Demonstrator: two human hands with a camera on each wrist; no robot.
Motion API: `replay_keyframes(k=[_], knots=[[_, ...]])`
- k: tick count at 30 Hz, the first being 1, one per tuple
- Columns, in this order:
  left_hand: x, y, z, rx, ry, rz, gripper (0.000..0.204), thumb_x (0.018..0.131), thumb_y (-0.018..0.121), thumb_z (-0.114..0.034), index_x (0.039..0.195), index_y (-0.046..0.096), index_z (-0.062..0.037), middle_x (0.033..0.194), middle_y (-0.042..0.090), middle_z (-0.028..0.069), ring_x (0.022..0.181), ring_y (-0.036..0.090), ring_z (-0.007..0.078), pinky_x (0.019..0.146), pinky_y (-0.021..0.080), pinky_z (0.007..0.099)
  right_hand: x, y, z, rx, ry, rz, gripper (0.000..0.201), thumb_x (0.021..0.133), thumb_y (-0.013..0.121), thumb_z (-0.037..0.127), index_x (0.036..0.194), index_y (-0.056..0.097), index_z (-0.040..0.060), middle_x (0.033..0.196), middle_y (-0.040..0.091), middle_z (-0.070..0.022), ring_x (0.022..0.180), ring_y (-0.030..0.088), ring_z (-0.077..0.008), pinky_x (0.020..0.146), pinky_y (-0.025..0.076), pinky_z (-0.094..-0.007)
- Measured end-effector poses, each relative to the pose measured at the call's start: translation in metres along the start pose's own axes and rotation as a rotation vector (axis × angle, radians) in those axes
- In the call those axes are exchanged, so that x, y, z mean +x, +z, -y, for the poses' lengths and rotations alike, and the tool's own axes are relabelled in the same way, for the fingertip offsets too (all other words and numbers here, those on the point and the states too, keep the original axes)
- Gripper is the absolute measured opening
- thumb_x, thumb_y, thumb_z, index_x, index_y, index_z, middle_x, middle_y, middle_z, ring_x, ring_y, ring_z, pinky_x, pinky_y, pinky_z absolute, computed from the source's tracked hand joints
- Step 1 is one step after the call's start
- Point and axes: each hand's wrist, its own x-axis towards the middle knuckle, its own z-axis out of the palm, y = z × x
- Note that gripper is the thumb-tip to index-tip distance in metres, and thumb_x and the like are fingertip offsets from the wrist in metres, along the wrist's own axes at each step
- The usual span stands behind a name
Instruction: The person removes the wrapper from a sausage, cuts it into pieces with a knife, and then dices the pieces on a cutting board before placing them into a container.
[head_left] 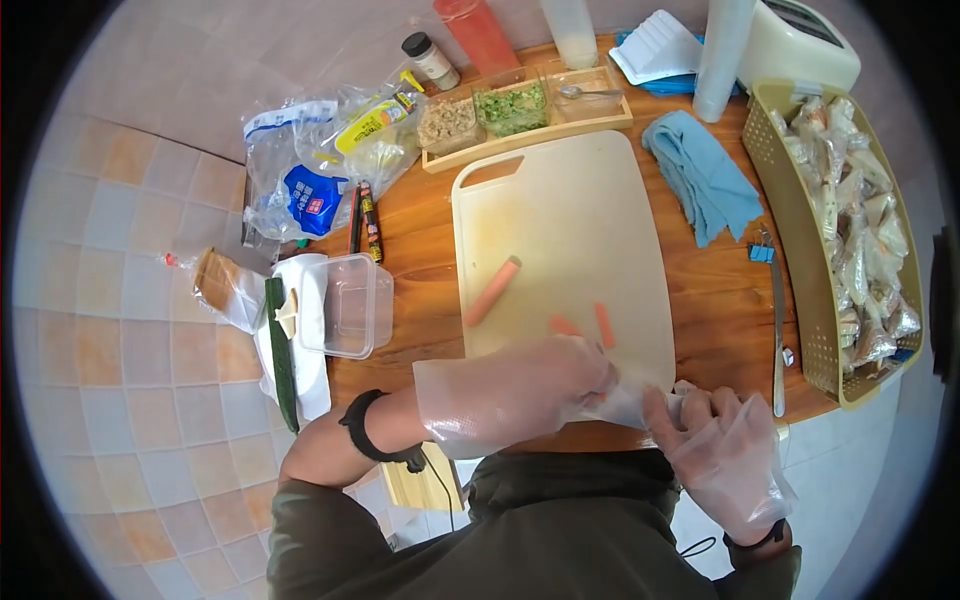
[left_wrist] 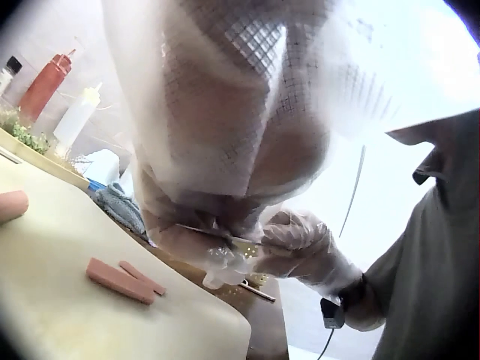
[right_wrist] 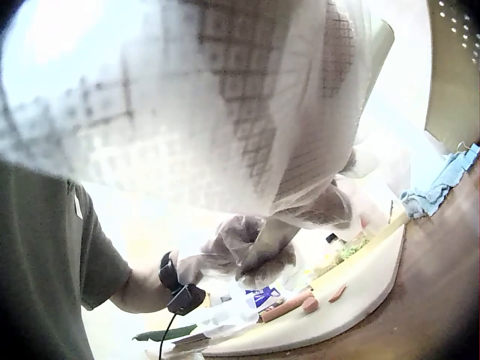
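Both hands wear clear, loose plastic gloves. My left hand (head_left: 560, 380) is at the near edge of the cream cutting board (head_left: 560, 200), its fingers curled. Just off the board's near right corner is my right hand (head_left: 725, 450), fingers bent. Between them they hold a pale flat strip (right_wrist: 274, 238); I cannot tell its kind. On the board lie a long sausage piece (head_left: 493, 290), a short sausage piece (head_left: 564, 325) and a thin sausage strip (head_left: 604, 325). The gloves partly hide the strip in every view.
A perforated basket (head_left: 795, 250) of wrapped items stands right, beside a long metal utensil (head_left: 779, 340). A blue cloth (head_left: 700, 175) lies nearby. At the back is a wooden tray (head_left: 530, 135) with filled containers. Left are a plastic box (head_left: 345, 305) and a cucumber (head_left: 280, 350).
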Motion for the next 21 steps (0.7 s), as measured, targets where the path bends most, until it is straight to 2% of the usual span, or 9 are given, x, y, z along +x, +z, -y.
replay_keyframes(k=[4,8,10,11,13,15,17,20,21], knots=[[-0.003,0.007,0.000,-0.012,0.033,-0.055,0.025,0.091,0.062,0.004,0.114,0.059,-0.0036,0.103,0.063,0.0162,0.096,0.067,0.0398,0.082,0.053,0.0467,-0.003,0.002,-0.001,-0.026,-0.005,-0.015,0.049,0.080,0.070,0.015,0.129,0.070,0.0152,0.092,0.058,-0.0059,0.072,0.054,-0.0199,0.060,0.038,-0.0368],[-0.004,0.004,-0.001,0.042,0.043,-0.020,0.030,0.090,0.061,0.006,0.118,0.059,-0.0041,0.109,0.063,0.0159,0.099,0.067,0.0399,0.083,0.054,0.0462,-0.003,0.003,0.002,-0.016,0.002,-0.004,0.047,0.080,0.070,0.016,0.127,0.071,0.0157,0.091,0.057,-0.0052,0.072,0.054,-0.0201,0.059,0.037,-0.0373],[-0.002,0.008,0.001,0.286,0.061,-0.026,0.041,0.086,0.061,0.008,0.125,0.059,-0.0032,0.112,0.065,0.0155,0.102,0.068,0.0382,0.084,0.055,0.0452,0.000,0.002,0.002,-0.022,0.028,0.007,0.046,0.080,0.070,0.017,0.126,0.071,0.0163,0.090,0.056,-0.0044,0.072,0.053,-0.0200,0.060,0.037,-0.0374],[-0.003,0.011,0.003,0.265,0.064,-0.011,0.041,0.086,0.061,0.008,0.125,0.059,-0.0032,0.112,0.065,0.0155,0.102,0.068,0.0382,0.084,0.055,0.0452,0.001,0.001,0.003,-0.033,0.059,0.021,0.045,0.079,0.070,0.017,0.125,0.071,0.0168,0.089,0.056,-0.0037,0.072,0.053,-0.0198,0.061,0.037,-0.0375],[-0.002,0.016,0.012,0.049,0.240,-0.294,0.031,0.085,0.062,0.000,0.115,0.056,0.0019,0.097,0.061,0.0150,0.091,0.061,0.0378,0.083,0.051,0.0391,0.003,0.001,0.002,-0.028,0.068,0.042,0.045,0.079,0.070,0.017,0.124,0.071,0.0178,0.088,0.054,-0.0025,0.071,0.052,-0.0196,0.062,0.037,-0.0373],[0.003,0.007,0.009,0.111,0.270,-0.270,0.031,0.086,0.063,-0.002,0.117,0.058,0.0020,0.096,0.063,0.0148,0.091,0.062,0.0370,0.083,0.051,0.0398,0.003,0.003,0.002,-0.014,0.078,0.081,0.045,0.078,0.069,0.017,0.123,0.071,0.0187,0.086,0.053,-0.0013,0.071,0.052,-0.0193,0.063,0.037,-0.0371],[0.001,0.009,0.005,0.184,0.295,-0.255,0.032,0.088,0.065,-0.004,0.119,0.061,0.0020,0.095,0.064,0.0146,0.091,0.062,0.0362,0.084,0.051,0.0404,0.004,0.005,0.005,-0.064,0.090,0.006,0.042,0.077,0.071,0.018,0.118,0.072,0.0197,0.082,0.050,0.0006,0.071,0.052,-0.0181,0.065,0.037,-0.0365],[0.000,0.001,-0.003,-0.071,0.166,-0.276,0.021,0.092,0.068,-0.008,0.112,0.067,0.0006,0.092,0.066,0.0139,0.091,0.063,0.0337,0.086,0.049,0.0393,0.003,0.012,0.008,-0.080,0.089,-0.042,0.038,0.074,0.073,0.019,0.112,0.074,0.0212,0.080,0.048,0.0027,0.071,0.051,-0.0165,0.064,0.036,-0.0362],[0.000,-0.006,-0.009,-0.086,0.014,-0.178,0.017,0.094,0.069,-0.010,0.107,0.068,0.0002,0.091,0.067,0.0134,0.091,0.064,0.0321,0.088,0.049,0.0381,0.003,0.015,0.008,-0.072,0.093,-0.029,0.038,0.074,0.073,0.019,0.112,0.074,0.0212,0.080,0.048,0.0027,0.071,0.051,-0.0165,0.064,0.036,-0.0362]])
